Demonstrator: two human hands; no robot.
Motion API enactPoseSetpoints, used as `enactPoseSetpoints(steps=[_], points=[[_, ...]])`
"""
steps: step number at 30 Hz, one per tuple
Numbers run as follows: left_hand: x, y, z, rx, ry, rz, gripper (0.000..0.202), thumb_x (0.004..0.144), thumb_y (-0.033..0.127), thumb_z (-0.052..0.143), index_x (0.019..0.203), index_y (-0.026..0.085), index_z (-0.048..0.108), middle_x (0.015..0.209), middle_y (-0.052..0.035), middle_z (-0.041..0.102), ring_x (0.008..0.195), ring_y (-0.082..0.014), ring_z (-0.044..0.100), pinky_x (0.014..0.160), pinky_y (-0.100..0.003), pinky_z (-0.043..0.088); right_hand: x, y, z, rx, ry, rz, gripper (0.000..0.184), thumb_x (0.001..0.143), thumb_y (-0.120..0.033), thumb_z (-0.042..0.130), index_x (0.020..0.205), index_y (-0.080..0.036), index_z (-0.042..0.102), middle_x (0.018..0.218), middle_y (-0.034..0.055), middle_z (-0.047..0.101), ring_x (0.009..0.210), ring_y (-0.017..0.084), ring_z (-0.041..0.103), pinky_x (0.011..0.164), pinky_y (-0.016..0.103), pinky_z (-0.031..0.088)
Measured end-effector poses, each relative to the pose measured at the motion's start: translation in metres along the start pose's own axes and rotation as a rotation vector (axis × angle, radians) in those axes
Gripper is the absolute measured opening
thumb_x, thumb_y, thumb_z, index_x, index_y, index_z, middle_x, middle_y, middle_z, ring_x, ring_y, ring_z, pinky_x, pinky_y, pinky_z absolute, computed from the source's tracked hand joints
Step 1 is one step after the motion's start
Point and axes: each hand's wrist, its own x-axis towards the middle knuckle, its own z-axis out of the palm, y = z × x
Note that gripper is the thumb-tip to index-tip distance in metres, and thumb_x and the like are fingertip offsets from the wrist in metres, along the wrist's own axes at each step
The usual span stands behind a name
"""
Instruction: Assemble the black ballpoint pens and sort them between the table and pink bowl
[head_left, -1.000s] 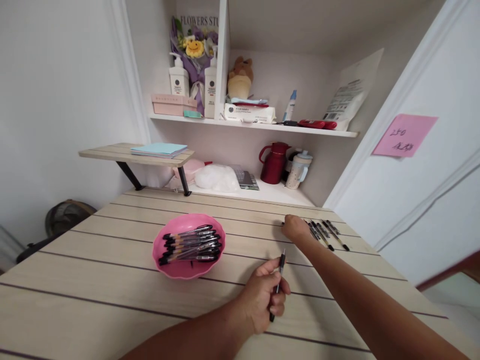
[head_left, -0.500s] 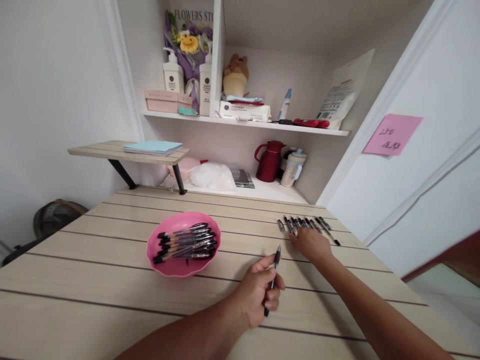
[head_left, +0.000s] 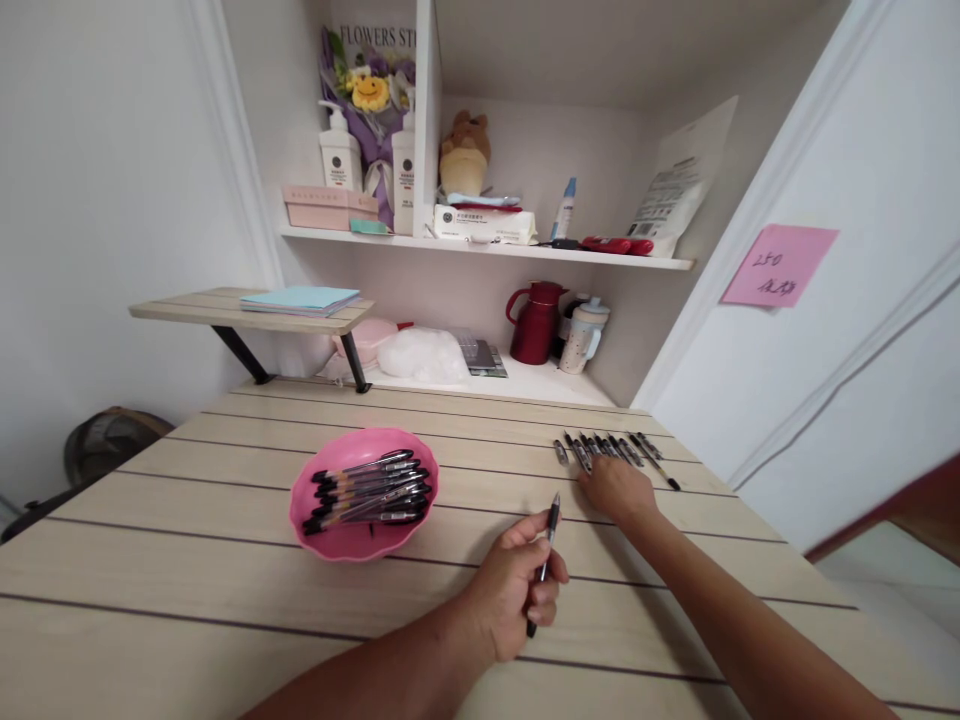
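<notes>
My left hand (head_left: 517, 580) is closed around a gel pen (head_left: 553, 520), its bare tip pointing up and away and its dark end showing below the fingers. My right hand (head_left: 619, 490) reaches to the row of black and clear pen parts (head_left: 600, 445) at the right of the table. Its fingers are curled down at the near side of that row, and the fingertips are hidden. A short loose piece like a pen cap (head_left: 561, 452) lies just left of the row. One longer pen-like piece (head_left: 660, 468) sticks out on the right.
On the left of the slatted wooden table (head_left: 225, 560) stands a pink bowl (head_left: 315, 545) with several black-capped pens (head_left: 375, 485). Behind it is a small raised shelf (head_left: 187, 305) bearing blue paper (head_left: 300, 300). A red jug (head_left: 534, 325) and a cup (head_left: 585, 335) stand at the back.
The camera view has shifted slightly. Both hands keep nearly the same places, the left with the pen and the right at the row.
</notes>
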Motion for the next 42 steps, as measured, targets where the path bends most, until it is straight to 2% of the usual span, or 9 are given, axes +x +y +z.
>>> enactPoseSetpoints(steps=[7,15,22,28,31,34,36,38,42], points=[[0.0,0.0,0.001,0.01,0.011,-0.007,0.049,0.07,0.026,0.059,0.117,0.022,0.045,0.061,0.0039,0.049,0.037,-0.0009,0.024,0.039,-0.017,0.009,0.001,-0.012,-0.007,0.024,0.06,-0.021,0.043,0.084,-0.042,0.032,0.091,-0.013,0.062,0.092,0.0169,0.065,0.085,0.028,0.061,0.071,0.037,0.044],[0.001,-0.001,0.0,0.014,0.013,0.005,0.05,0.069,0.027,0.059,0.116,0.022,0.045,0.06,0.004,0.049,0.037,-0.001,0.025,0.039,-0.017,0.01,0.015,-0.035,-0.005,0.044,0.083,-0.054,0.034,0.082,-0.032,0.04,0.094,-0.009,0.062,0.097,0.0203,0.064,0.087,0.029,0.061,0.071,0.036,0.044],[0.002,-0.002,-0.001,0.01,0.019,-0.002,0.049,0.069,0.027,0.059,0.116,0.022,0.045,0.06,0.0038,0.05,0.036,-0.0012,0.025,0.039,-0.017,0.01,0.017,-0.033,-0.004,0.107,0.062,-0.016,0.027,0.078,-0.025,0.045,0.091,-0.009,0.064,0.097,0.0223,0.063,0.09,0.03,0.061,0.074,0.037,0.043],[0.0,0.001,0.0,0.02,0.007,-0.002,0.048,0.07,0.027,0.057,0.116,0.022,0.045,0.06,0.0041,0.05,0.036,-0.0014,0.025,0.039,-0.018,0.011,0.011,-0.026,-0.02,0.279,0.063,0.009,0.031,0.077,-0.032,0.046,0.086,-0.008,0.063,0.093,0.0234,0.063,0.091,0.031,0.059,0.073,0.039,0.042],[0.0,0.001,0.001,0.026,-0.007,0.003,0.044,0.071,0.026,0.055,0.114,0.022,0.046,0.059,0.004,0.05,0.036,-0.0019,0.025,0.038,-0.018,0.011,-0.009,-0.027,-0.029,0.426,0.022,-0.024,0.036,0.08,-0.041,0.04,0.075,-0.013,0.063,0.078,0.0154,0.065,0.075,0.023,0.062,0.063,0.031,0.042],[0.0,0.001,0.001,0.036,-0.008,0.027,0.041,0.072,0.027,0.054,0.111,0.021,0.048,0.059,0.0038,0.05,0.036,-0.0021,0.026,0.038,-0.018,0.012,-0.042,-0.033,-0.03,0.704,-0.102,-0.098,0.052,0.082,-0.054,0.026,0.072,-0.017,0.061,0.061,0.005,0.062,0.05,0.012,0.055,0.048,0.023,0.037],[0.0,0.001,0.002,0.047,0.0,0.044,0.038,0.072,0.028,0.054,0.108,0.021,0.048,0.059,0.0039,0.05,0.036,-0.0021,0.027,0.037,-0.018,0.012,-0.062,-0.038,-0.028,1.206,-0.271,-0.103,0.051,0.077,-0.061,0.034,0.071,-0.016,0.058,0.055,0.0021,0.057,0.046,0.01,0.049,0.043,0.021,0.031],[0.001,0.0,0.002,0.059,0.01,0.057,0.037,0.071,0.029,0.055,0.107,0.021,0.048,0.06,0.0041,0.05,0.035,-0.0021,0.027,0.037,-0.018,0.013,-0.075,-0.043,-0.024,1.491,-0.324,-0.055,0.044,0.07,-0.06,0.049,0.066,-0.016,0.055,0.049,-0.0016,0.052,0.044,0.008,0.043,0.043,0.021,0.028],[0.001,-0.001,0.003,0.072,0.047,0.06,0.036,0.071,0.029,0.055,0.106,0.021,0.047,0.06,0.004,0.05,0.035,-0.0023,0.028,0.037,-0.017,0.014,-0.08,-0.047,-0.019,1.7,-0.275,-0.047,0.037,0.06,-0.047,0.068,0.053,-0.017,0.048,0.044,-0.005,0.046,0.042,0.005,0.034,0.046,0.021,0.027]])
